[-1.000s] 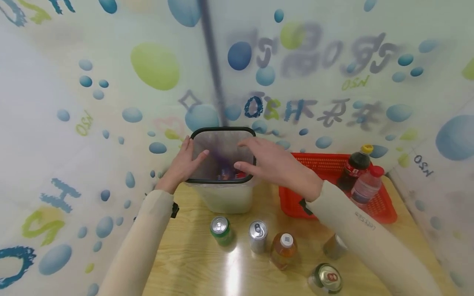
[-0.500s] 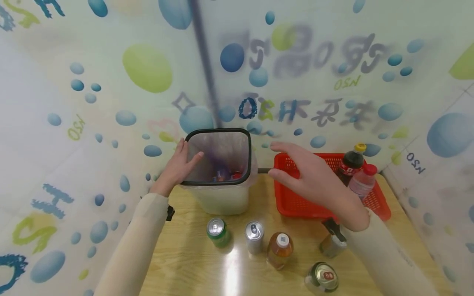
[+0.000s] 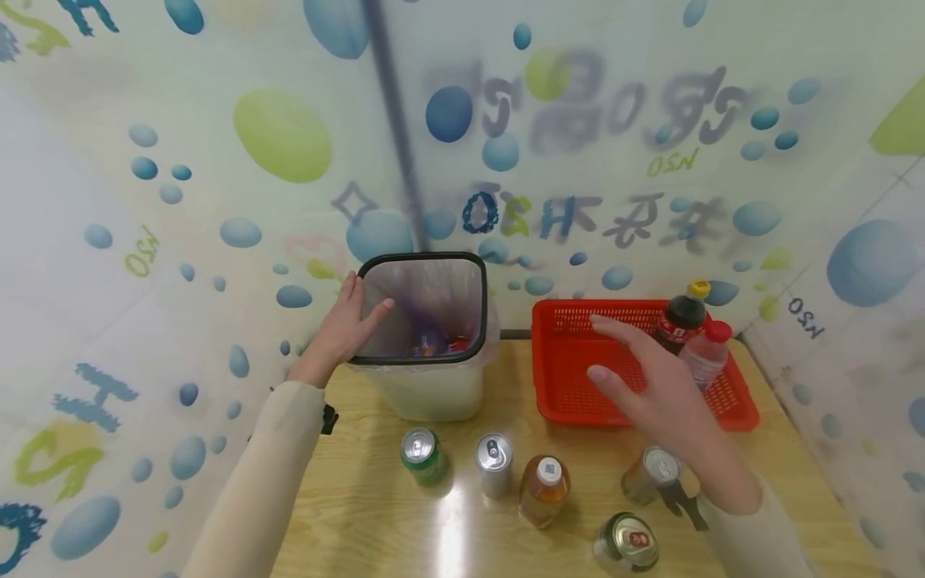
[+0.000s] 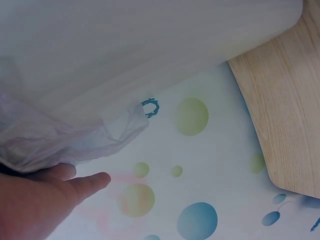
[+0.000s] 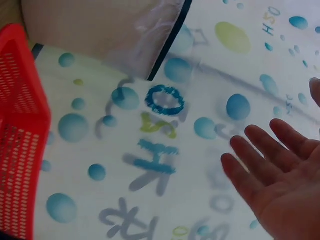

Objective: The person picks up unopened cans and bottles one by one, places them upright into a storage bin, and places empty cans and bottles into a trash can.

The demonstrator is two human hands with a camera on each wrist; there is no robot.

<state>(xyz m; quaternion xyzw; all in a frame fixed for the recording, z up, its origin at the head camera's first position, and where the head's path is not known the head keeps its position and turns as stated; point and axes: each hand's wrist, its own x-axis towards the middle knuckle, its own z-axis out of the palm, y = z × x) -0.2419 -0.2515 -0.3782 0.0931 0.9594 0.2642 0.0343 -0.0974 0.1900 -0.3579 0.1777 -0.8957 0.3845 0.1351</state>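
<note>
A pale trash bin (image 3: 437, 393) with a black rim and a plastic liner (image 4: 75, 135) stands at the back of the table. My left hand (image 3: 338, 333) rests at the bin's left rim, fingers extended along its outside and thumb over the opening. Colourful wrappers (image 3: 433, 345) lie at the bottom of the bin. Over the red plastic basket (image 3: 545, 385), toward its right front, hovers my right hand (image 3: 661, 397), holding nothing, with fingers and thumb spread apart. Inside the basket are a cola bottle (image 3: 679, 321) with a yellow cap and a clear bottle (image 3: 704, 353) with a red cap.
In front of the bin stand a green can (image 3: 424, 457), a silver can (image 3: 495, 466) and an amber drink bottle (image 3: 543, 490). Farther right are another silver can (image 3: 654, 474) and a dark green can (image 3: 627, 542). A patterned wall sheet (image 3: 600, 160) rises behind the table.
My right hand has moved from over the bin's opening rightward to above the red basket. The left hand has stayed at the bin's rim. The head view has shifted slightly.
</note>
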